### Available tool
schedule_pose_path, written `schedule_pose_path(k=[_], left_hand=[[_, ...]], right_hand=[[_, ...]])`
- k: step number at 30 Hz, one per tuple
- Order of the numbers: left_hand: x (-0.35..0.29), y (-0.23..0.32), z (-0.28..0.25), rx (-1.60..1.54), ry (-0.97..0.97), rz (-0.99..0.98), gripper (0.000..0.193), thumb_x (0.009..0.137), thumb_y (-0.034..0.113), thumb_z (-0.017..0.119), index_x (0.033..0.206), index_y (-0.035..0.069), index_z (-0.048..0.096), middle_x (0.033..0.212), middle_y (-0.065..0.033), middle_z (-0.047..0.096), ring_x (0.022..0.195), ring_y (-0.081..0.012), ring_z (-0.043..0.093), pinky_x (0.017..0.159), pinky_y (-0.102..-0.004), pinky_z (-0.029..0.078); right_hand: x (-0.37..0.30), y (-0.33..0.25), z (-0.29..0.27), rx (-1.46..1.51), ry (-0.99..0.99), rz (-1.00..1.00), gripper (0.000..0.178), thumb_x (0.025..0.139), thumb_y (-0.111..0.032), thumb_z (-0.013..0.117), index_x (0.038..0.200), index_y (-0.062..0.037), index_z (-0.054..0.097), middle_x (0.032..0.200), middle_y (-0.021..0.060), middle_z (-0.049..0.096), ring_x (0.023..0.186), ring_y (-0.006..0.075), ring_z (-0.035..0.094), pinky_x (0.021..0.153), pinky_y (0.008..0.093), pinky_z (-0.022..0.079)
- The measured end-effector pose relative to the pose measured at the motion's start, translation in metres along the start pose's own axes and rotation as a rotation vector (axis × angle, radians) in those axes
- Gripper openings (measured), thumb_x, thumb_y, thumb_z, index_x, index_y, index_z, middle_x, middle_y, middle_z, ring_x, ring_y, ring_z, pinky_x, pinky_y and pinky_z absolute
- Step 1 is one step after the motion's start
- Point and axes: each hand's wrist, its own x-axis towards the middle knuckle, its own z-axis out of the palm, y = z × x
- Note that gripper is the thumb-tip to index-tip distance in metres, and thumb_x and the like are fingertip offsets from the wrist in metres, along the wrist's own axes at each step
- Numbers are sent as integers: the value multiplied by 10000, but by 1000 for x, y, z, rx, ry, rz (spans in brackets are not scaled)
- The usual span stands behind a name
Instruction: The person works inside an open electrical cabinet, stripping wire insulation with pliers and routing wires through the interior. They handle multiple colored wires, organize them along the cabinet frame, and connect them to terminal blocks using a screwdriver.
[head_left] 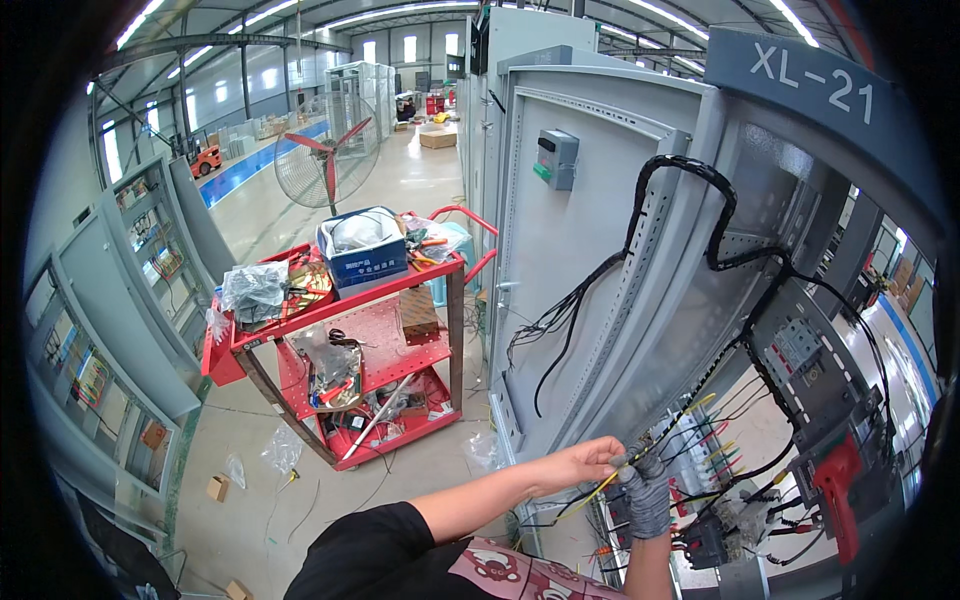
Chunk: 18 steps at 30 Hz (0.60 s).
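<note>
My left hand (590, 461), bare, is closed with its fingertips pinched on a thin yellow wire (597, 491). Right beside it is my right hand (648, 492) in a grey knit glove, its fingers curled around the same spot on the wire. Black wires run close by, and the exact grip is partly hidden. Both hands are at the lower opening of a grey electrical cabinet (715, 330). Just right of them sit rows of terminals and breakers (690, 450) with loose coloured wires. A red handle (840, 490) stands farther right.
The cabinet door (560, 290) stands open, with a black wire bundle (640, 205) looping across to the frame. A red tool cart (365, 385) carrying a blue box (362, 262) is at the left, before a large fan (328, 150). Scraps and plastic bags (283, 448) lie on the floor.
</note>
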Motion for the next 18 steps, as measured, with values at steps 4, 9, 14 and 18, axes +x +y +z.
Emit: schedule_pose_path(k=[4, 9, 14, 18], left_hand=[[0, 1, -2, 412, 99, 85, 86, 917, 85, 478, 995, 50, 487, 907, -16, 538, 874, -113, 514, 778, -277, 410], [-10, 3, 4, 1181, 399, 224, 191, 916, 207, 464, 872, 25, 502, 834, -189, 542, 832, -388, 531, 708, -431, 437], [-29, -2, 35, 1451, 336, 158, 222, 899, 242, 486, 817, 36, 504, 746, -151, 559, 742, -375, 565, 653, -462, 452], [-40, -2, 35, 1368, 391, 357, 156, 906, 186, 471, 865, 39, 502, 746, -131, 544, 745, -346, 554, 701, -426, 452]], right_hand=[[-2, 11, 4, 38, 110, -39, 139, 805, -146, 679, 869, -48, 604, 858, 32, 634, 792, 110, 554, 730, 260, 452], [7, 60, -19, -260, 245, 66, 148, 823, -167, 657, 837, -24, 620, 740, 28, 602, 649, 108, 496, 590, 272, 415], [7, 26, 2, -440, 152, 76, 148, 827, -124, 626, 776, 12, 598, 683, 62, 584, 589, 123, 465, 562, 306, 407], [0, 21, -5, -437, 125, 62, 109, 834, -80, 580, 794, 21, 596, 697, 59, 590, 616, 114, 508, 586, 290, 435]])
